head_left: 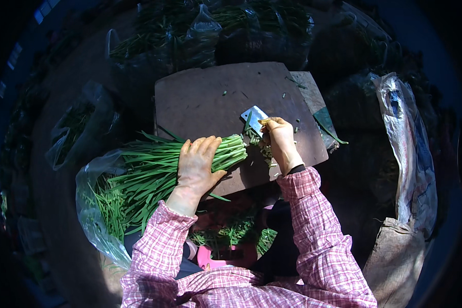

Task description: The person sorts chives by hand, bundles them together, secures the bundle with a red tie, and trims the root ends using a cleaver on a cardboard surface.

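Note:
A thick bunch of long green stalks with flat leaves (149,161), like garlic chives, lies across the board's near left edge. Its pale cut ends (234,150) point right. My left hand (198,156) rests on top of the bunch with fingers stretched side by side, thumb apart. In my right hand (280,136) is a cleaver (254,117), its broad metal blade reaching up and left over the board, apart from the stalk ends. Short cut-off stalk pieces (266,151) are scattered below the blade and beside my right hand. My fingers hide most of the cleaver's handle.
The brown board (205,92) lies before me, a smaller pale board (308,90) under its right side. A clear plastic bag (95,205) of greens is at left. Bagged greens (262,25) line the far side. White sacking (398,138) stands right. A pink stool (218,262) is below.

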The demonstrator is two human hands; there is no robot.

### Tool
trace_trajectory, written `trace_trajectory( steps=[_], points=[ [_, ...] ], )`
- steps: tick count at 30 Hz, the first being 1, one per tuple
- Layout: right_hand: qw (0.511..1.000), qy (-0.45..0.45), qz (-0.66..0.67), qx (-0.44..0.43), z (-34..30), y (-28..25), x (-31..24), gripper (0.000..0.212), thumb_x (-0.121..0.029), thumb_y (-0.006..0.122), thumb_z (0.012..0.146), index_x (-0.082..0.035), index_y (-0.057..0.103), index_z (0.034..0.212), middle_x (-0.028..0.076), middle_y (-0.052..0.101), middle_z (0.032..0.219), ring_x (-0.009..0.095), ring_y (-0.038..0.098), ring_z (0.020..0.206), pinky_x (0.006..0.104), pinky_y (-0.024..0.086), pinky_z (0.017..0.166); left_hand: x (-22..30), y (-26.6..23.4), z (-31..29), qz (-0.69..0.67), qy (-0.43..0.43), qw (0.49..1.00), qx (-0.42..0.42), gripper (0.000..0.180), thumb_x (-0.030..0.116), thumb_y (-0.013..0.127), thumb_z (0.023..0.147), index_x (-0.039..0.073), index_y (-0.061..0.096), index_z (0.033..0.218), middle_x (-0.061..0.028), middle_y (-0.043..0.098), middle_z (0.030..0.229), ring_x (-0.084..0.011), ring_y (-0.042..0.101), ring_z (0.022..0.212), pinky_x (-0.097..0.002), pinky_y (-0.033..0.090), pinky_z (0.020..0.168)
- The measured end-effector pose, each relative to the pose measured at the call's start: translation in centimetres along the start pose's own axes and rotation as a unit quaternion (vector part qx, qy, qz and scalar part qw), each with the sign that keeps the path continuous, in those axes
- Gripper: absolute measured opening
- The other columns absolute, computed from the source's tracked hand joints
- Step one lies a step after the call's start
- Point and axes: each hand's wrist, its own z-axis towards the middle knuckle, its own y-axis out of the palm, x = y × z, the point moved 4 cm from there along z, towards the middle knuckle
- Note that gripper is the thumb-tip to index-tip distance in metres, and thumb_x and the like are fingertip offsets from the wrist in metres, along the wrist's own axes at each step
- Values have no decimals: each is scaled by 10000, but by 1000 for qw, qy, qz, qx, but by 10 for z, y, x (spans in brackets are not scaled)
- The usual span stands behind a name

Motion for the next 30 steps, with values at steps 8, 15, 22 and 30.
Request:
trace_trajectory(
  steps=[8, 15, 22, 30],
  points=[
    [603, -431, -644, -190, -94, 72, -38, 1052, -411, 882, 632, -98, 380, 1503, 121, 383, 1558, 327, 321, 1462, 491, 277, 1175, -4, -30, -20, -4, 23, 997, 75, 851, 191, 865, 655, 73, 486, 1408, -153, 531, 1404, -332, 482, 1318, -493, 354, 1125],
    [533, -353, -720, -269, -95, 116, -23, 852, -356, 791, 687, -32, 491, 1416, 136, 697, 902, 275, 702, 873, 364, 546, 810, 35, -6, -144, -590, -265, 758, -88, 566, 143, 795, 837, 28, 573, 1345, -110, 666, 1227, -187, 634, 1125, -327, 507, 976],
    [874, 224, -192, -386, -175, 76, 16, 692, -491, 705, 893, 89, 588, 1252, 128, 695, 1079, 177, 660, 970, 301, 516, 863, 34, 8, -167, -881, -303, 362, -22, 1041, 678, 722, 740, 3, 396, 1462, -157, 523, 1423, -272, 485, 1331, -417, 369, 1133],
    [924, 130, -163, -319, -198, 46, 57, 804, -552, 680, 892, 64, 506, 1378, 188, 626, 1288, 224, 607, 1172, 339, 469, 1019, 25, 47, -180, -836, -445, 313, 71, 627, 402, 842, 789, -29, 607, 1178, -119, 671, 1148, -233, 652, 1029, -390, 536, 936]
  ],
)
